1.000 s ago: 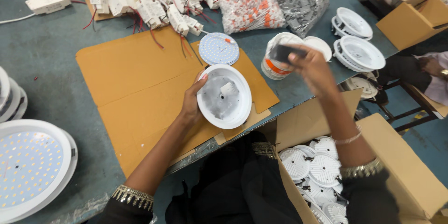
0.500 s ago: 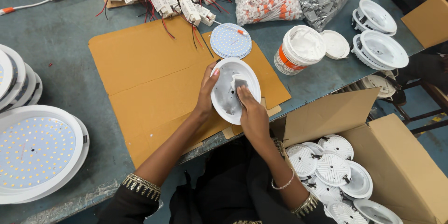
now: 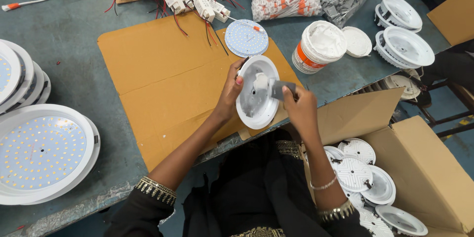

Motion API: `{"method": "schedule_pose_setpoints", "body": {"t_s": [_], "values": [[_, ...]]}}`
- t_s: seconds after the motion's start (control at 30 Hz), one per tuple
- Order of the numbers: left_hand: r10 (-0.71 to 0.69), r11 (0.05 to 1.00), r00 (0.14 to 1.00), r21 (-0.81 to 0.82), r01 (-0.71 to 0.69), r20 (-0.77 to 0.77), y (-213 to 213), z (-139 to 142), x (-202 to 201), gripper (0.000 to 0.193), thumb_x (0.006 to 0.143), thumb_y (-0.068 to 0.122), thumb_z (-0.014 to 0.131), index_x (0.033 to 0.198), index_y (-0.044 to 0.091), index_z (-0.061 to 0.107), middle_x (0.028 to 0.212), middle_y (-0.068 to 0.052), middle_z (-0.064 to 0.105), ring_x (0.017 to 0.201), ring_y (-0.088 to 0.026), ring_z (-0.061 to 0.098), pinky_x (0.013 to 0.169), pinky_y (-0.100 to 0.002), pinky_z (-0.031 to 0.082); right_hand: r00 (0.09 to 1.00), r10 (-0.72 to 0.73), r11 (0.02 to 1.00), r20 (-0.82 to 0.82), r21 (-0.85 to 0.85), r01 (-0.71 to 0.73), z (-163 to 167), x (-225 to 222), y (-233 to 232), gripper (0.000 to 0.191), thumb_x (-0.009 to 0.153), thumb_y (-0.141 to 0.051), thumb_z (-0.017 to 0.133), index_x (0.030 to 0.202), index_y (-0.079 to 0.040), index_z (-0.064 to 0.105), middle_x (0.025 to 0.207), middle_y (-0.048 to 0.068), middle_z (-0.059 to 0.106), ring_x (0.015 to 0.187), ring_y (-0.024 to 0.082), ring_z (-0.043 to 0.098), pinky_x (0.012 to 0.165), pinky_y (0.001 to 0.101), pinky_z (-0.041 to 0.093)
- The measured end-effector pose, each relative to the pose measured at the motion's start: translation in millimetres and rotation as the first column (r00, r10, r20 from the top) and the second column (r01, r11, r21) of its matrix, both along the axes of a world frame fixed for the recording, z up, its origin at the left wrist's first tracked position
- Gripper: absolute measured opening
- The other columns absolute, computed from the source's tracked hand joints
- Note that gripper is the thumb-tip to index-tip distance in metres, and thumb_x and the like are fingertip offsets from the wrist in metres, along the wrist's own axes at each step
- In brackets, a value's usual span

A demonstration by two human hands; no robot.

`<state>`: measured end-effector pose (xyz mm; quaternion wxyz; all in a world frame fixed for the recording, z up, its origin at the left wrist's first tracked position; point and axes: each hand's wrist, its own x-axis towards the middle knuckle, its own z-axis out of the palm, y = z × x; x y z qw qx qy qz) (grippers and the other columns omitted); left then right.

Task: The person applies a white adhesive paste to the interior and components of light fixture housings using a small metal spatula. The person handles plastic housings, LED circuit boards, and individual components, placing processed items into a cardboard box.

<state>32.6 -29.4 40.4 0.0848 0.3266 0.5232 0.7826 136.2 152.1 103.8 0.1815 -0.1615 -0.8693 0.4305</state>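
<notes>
The left hand (image 3: 231, 88) gripped the rim of a white round downlight housing (image 3: 256, 93), tilting it up off the cardboard sheet (image 3: 163, 79) so its hollow faced the person. The right hand (image 3: 298, 111) pinched a small grey scraper (image 3: 282, 89) whose edge lay on a dab of white paste inside the housing, apparently spreading it. The open paste tub (image 3: 321, 46) stood nearby, beside a round LED board (image 3: 246, 38).

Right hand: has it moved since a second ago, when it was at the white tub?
Yes. The right hand has left the white tub and come toward the person, onto the round white housing on the cardboard sheet.
</notes>
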Motion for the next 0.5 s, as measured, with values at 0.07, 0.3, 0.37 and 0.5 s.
{"method": "schedule_pose_setpoints", "body": {"t_s": [0.07, 0.3, 0.37, 0.5], "values": [[-0.011, 1.0, 1.0, -0.01, 0.011, -0.012, -0.4, 3.5, 1.9, 0.088, 0.102, 0.07, 0.042, 0.156, 0.001, 0.032, 0.149, -0.017, 0.047, 0.142, -0.027, 0.043, 0.121, -0.038, 0.031, 0.999, -0.038, 0.999, 0.031, -0.02, 0.038, -2.6, -11.1, 1.5, 0.033, 0.098, -0.026, 0.061, 0.09, 0.004, 0.07, 0.055, 0.005, 0.057, 0.05, 0.009, 0.05, 0.05, 0.0315, 0.04], [0.024, 0.997, 0.991, -0.07, -0.033, -0.129, -1.5, 11.9, 7.3, 0.079, 0.103, 0.062, 0.047, 0.156, 0.005, 0.033, 0.147, -0.018, 0.051, 0.136, -0.026, 0.051, 0.116, -0.038, 0.038, 0.999, -0.031, 0.994, -0.01, -0.101, 0.03, 4.2, -31.4, -2.8, 0.035, 0.098, -0.024, 0.067, 0.079, 0.005, 0.065, 0.059, 0.001, 0.057, 0.049, 0.007, 0.047, 0.046, 0.0299, 0.035], [0.014, 0.997, 0.994, -0.069, -0.022, -0.112, -1.6, 13.6, 7.8, 0.076, 0.103, 0.058, 0.049, 0.156, 0.005, 0.033, 0.145, -0.018, 0.053, 0.131, -0.026, 0.053, 0.113, -0.037, 0.04, 0.999, -0.006, 0.995, -0.053, -0.095, 0.001, 8.9, -33.7, -6.3, 0.029, 0.097, -0.024, 0.069, 0.085, 0.003, 0.07, 0.063, 0.0, 0.06, 0.053, 0.005, 0.048, 0.047, 0.027, 0.037], [0.013, 0.997, 0.997, -0.076, -0.019, -0.075, -1.1, 16.8, 7.9, 0.073, 0.104, 0.053, 0.049, 0.157, 0.005, 0.034, 0.141, -0.017, 0.054, 0.127, -0.025, 0.054, 0.111, -0.036, 0.041, 0.992, 0.073, 0.989, -0.098, -0.119, -0.085, 18.8, -35.2, -14.5, 0.024, 0.094, -0.023, 0.071, 0.096, 0.001, 0.074, 0.07, -0.001, 0.066, 0.058, 0.003, 0.054, 0.051, 0.024, 0.043]]}}
